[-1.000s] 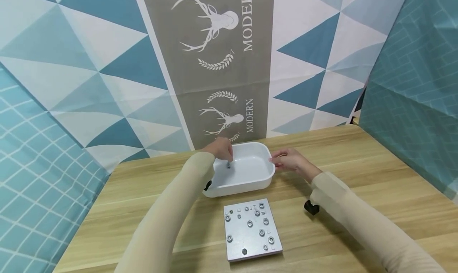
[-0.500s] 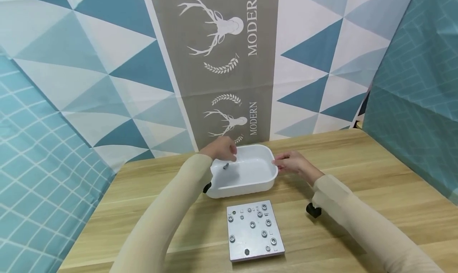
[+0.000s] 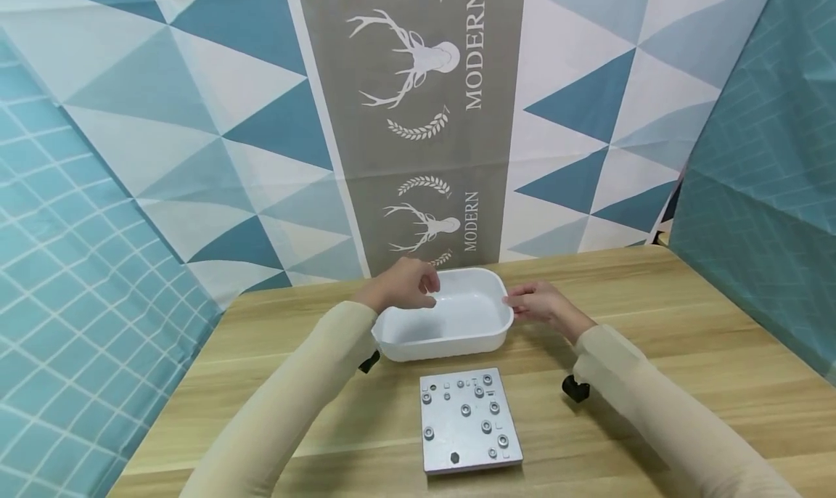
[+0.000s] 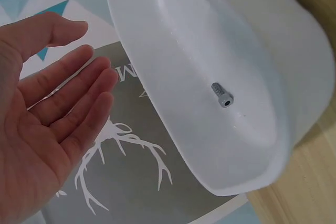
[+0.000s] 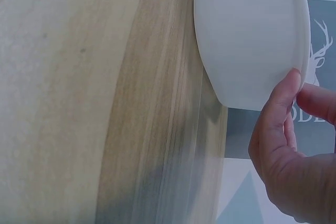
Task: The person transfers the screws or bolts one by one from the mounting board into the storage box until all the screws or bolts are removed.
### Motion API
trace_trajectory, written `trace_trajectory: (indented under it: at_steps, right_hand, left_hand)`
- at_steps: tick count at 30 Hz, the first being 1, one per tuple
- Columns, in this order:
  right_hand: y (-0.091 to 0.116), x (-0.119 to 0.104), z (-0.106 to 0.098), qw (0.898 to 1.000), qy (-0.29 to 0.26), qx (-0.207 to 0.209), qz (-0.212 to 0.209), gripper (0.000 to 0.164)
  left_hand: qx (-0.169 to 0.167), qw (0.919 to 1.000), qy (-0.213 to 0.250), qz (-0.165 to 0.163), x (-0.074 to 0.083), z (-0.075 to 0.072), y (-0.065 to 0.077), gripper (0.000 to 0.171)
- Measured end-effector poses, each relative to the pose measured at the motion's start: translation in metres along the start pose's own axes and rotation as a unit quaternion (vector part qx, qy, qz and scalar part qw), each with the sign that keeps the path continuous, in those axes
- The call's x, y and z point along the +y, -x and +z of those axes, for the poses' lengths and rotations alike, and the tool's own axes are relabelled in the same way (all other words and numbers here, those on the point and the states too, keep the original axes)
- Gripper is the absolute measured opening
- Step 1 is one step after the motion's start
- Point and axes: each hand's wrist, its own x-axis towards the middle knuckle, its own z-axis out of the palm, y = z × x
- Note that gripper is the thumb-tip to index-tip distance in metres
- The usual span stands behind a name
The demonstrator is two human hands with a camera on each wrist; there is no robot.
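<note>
A white plastic tray (image 3: pixel 451 344) with rounded corners stands at the back of the wooden table. Over its left side is my left hand (image 3: pixel 408 284), fingers relaxed and holding nothing. The left wrist view shows that palm (image 4: pixel 47 124) bare, and a socket head screw (image 4: pixel 222 95) lying on the tray's floor. In the head view the screw is hidden behind the left hand. My right hand (image 3: pixel 535 302) pinches the tray's right rim; in the right wrist view its thumb and fingers (image 5: pixel 278 114) meet at the rim's edge.
In front of the tray lies a square metal plate (image 3: pixel 469 422) set with several socket head screws and one dark hole. The patterned cloth wall (image 3: pixel 418 157) rises right behind the tray. Teal sheeting (image 3: pixel 764 193) closes off the right side.
The left hand has let go of the screw, which dropped into the tray, and its fingers have loosened. The right hand keeps its hold on the rim. The head view has shifted slightly.
</note>
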Motion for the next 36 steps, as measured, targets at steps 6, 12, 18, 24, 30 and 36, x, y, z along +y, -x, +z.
trace_trajectory:
  at_steps: [6,12,18,24,30,36]
  right_hand:
    - [0.001,-0.001,0.0,1.0,-0.002,0.002,0.001,0.045]
    - [0.001,-0.002,0.001,1.0,-0.006,0.004,-0.001,0.044]
    - [0.001,-0.001,0.001,1.0,0.0,0.012,0.006,0.045]
    - [0.0,0.0,0.0,1.0,-0.009,0.015,0.006,0.044]
    - [-0.001,0.002,0.0,1.0,-0.017,0.012,0.005,0.044]
    - [0.0,0.001,0.0,1.0,-0.016,0.009,0.001,0.044]
  left_hand:
    - [-0.009,0.9995,0.018,0.025,0.001,0.004,0.016,0.013]
    - [-0.029,0.9966,0.04,0.066,0.006,0.011,0.027,0.012]
    - [-0.036,0.9938,0.048,0.093,0.019,0.022,0.038,0.01]
    - [-0.047,0.9918,0.066,0.099,0.034,0.029,0.049,0.01]
    - [-0.057,0.9888,0.068,0.12,0.042,0.038,0.055,0.011]
    - [-0.064,0.9869,0.079,0.125,0.05,0.042,0.061,0.012]
